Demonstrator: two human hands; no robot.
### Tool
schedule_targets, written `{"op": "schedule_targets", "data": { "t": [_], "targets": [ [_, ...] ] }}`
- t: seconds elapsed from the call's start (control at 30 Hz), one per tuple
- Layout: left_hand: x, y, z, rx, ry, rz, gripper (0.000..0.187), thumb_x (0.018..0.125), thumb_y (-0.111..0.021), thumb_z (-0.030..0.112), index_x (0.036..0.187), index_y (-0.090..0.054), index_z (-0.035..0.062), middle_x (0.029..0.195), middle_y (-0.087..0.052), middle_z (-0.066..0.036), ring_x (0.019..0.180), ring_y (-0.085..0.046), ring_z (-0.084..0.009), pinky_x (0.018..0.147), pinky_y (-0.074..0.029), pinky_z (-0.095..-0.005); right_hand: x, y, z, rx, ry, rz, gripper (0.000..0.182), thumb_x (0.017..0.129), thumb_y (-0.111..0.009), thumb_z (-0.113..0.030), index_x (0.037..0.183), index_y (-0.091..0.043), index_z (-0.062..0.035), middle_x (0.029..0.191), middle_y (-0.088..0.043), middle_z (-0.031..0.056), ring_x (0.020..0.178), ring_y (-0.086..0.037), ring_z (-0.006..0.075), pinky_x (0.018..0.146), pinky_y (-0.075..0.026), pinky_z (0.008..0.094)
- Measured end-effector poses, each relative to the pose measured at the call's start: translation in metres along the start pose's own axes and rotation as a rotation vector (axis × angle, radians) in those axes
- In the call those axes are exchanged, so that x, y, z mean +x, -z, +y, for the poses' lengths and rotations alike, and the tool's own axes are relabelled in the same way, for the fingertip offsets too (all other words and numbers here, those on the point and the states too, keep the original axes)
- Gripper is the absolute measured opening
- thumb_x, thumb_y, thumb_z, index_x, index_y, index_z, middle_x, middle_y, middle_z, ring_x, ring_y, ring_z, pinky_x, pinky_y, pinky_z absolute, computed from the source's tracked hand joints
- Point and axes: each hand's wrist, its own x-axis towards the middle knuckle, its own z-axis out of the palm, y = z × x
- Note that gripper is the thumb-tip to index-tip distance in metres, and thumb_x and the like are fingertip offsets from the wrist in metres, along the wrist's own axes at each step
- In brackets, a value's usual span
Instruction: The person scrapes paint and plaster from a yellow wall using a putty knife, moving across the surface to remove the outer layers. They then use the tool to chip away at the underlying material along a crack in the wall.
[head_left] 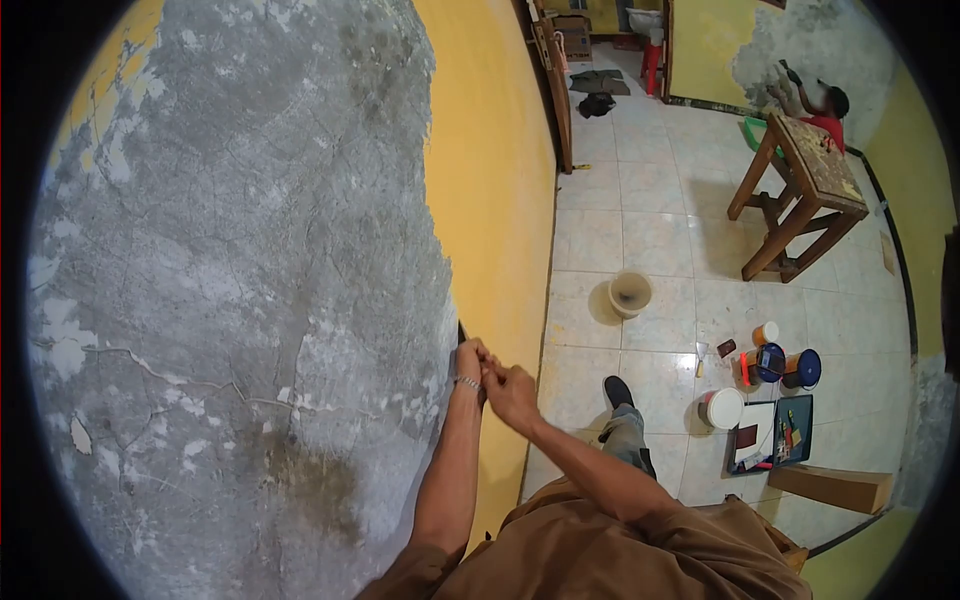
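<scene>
My left hand (470,358), with a bracelet at the wrist, is closed close to the wall. The dark tip of a thin, flat tool (461,330) shows just beyond its fingers; most of the tool is hidden. My right hand (513,396) is closed too, its fingers meeting those of my left hand. What it grips cannot be made out. Both hands are at the ragged border where bare grey plaster (300,240) meets yellow paint (490,150).
On the tiled floor (660,240) stand a pale bucket (630,294), a white-lidded tub (722,408), blue-lidded tubs (803,369) and a tool tray (797,425). A wooden stool (810,165) stands farther off. Beyond it, a person in red (826,125) reaches toward the far wall.
</scene>
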Motion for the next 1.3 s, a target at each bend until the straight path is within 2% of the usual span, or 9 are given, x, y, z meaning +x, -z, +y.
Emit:
{"op": "schedule_targets", "data": {
  "t": [0.13,0.2,0.43,0.6,0.8,1.0,1.17,1.27,1.3],
  "targets": [
    [-0.012,0.005,-0.022,-0.272,0.011,-0.036,0.017,0.074,-0.052,0.012,0.061,-0.040,0.0093,0.054,-0.041,-0.004,0.047,-0.042,-0.0156,0.046,-0.040,-0.0293,-0.015,0.006,0.026,-0.022,0.164,0.064,0.030,0.085,-0.057,-0.026,0.101,-0.068,-0.0035,0.075,-0.061,0.0234,0.064,-0.060,0.0270,0.058,-0.047,0.0362],
    [-0.040,0.023,-0.025,-0.268,0.078,-0.049,0.016,0.077,-0.053,0.015,0.066,-0.044,0.0072,0.063,-0.048,-0.005,0.057,-0.049,-0.0169,0.054,-0.045,-0.0292,-0.043,0.003,0.025,0.060,0.265,0.064,0.028,0.084,-0.058,-0.024,0.093,-0.067,0.0001,0.070,-0.058,0.0236,0.066,-0.059,0.0320,0.061,-0.046,0.0412],
    [-0.009,0.019,-0.030,-0.234,0.026,-0.203,0.017,0.082,-0.056,0.020,0.079,-0.056,0.0025,0.073,-0.059,-0.008,0.067,-0.057,-0.0199,0.064,-0.048,-0.0295,0.001,-0.010,0.023,0.090,0.252,0.123,0.026,0.084,-0.058,-0.020,0.105,-0.068,-0.0074,0.079,-0.059,0.0235,0.070,-0.060,0.0308,0.066,-0.048,0.0386],
    [-0.058,0.022,-0.030,-0.315,-0.038,0.041,0.014,0.082,-0.055,0.017,0.073,-0.048,0.0079,0.064,-0.045,-0.001,0.058,-0.047,-0.0153,0.056,-0.045,-0.0303,-0.047,0.013,0.001,0.025,0.307,0.033,0.023,0.083,-0.059,-0.018,0.098,-0.069,-0.0053,0.070,-0.054,0.0219,0.058,-0.053,0.0272,0.053,-0.045,0.0393],
    [-0.005,0.009,-0.006,-0.192,0.000,-0.076,0.017,0.077,-0.055,0.017,0.067,-0.044,0.0086,0.063,-0.046,-0.002,0.058,-0.047,-0.0137,0.054,-0.042,-0.0263,0.012,-0.007,0.004,-0.034,0.220,0.110,0.026,0.083,-0.058,-0.022,0.086,-0.066,0.0016,0.072,-0.056,0.0263,0.066,-0.057,0.0363,0.062,-0.045,0.0416],
    [-0.023,-0.023,-0.014,-0.296,-0.079,-0.009,0.017,0.078,-0.055,0.015,0.067,-0.044,0.0081,0.063,-0.046,-0.002,0.059,-0.048,-0.0148,0.055,-0.041,-0.0268,0.004,0.032,-0.007,0.043,0.162,0.001,0.025,0.081,-0.059,-0.022,0.092,-0.068,-0.0018,0.075,-0.057,0.0227,0.068,-0.058,0.0322,0.065,-0.047,0.0406],
    [-0.010,0.011,-0.004,-0.225,-0.066,-0.247,0.020,0.081,-0.052,0.018,0.065,-0.044,0.0102,0.059,-0.046,-0.004,0.055,-0.047,-0.0150,0.052,-0.040,-0.0268,-0.002,0.007,-0.016,-0.074,0.229,0.105,0.030,0.083,-0.058,-0.027,0.091,-0.067,0.0008,0.070,-0.057,0.0269,0.065,-0.060,0.0387,0.060,-0.047,0.0432],
    [0.019,-0.015,-0.009,-0.220,-0.016,-0.169,0.020,0.080,-0.055,0.018,0.065,-0.046,0.0083,0.060,-0.049,-0.006,0.054,-0.049,-0.0168,0.051,-0.042,-0.0296,0.033,0.005,0.001,0.050,0.280,0.196,0.028,0.083,-0.057,-0.021,0.096,-0.066,0.0019,0.057,-0.056,0.0217,0.055,-0.061,0.0345,0.056,-0.047,0.0405],
    [0.026,-0.017,-0.016,-0.235,-0.013,-0.158,0.020,0.080,-0.057,0.019,0.066,-0.048,0.0071,0.062,-0.050,-0.006,0.055,-0.050,-0.0175,0.051,-0.043,-0.0306,0.034,0.010,0.005,0.139,0.248,0.128,0.029,0.084,-0.056,-0.021,0.100,-0.066,0.0007,0.065,-0.060,0.0225,0.062,-0.063,0.0322,0.060,-0.049,0.0383]
  ]
}}
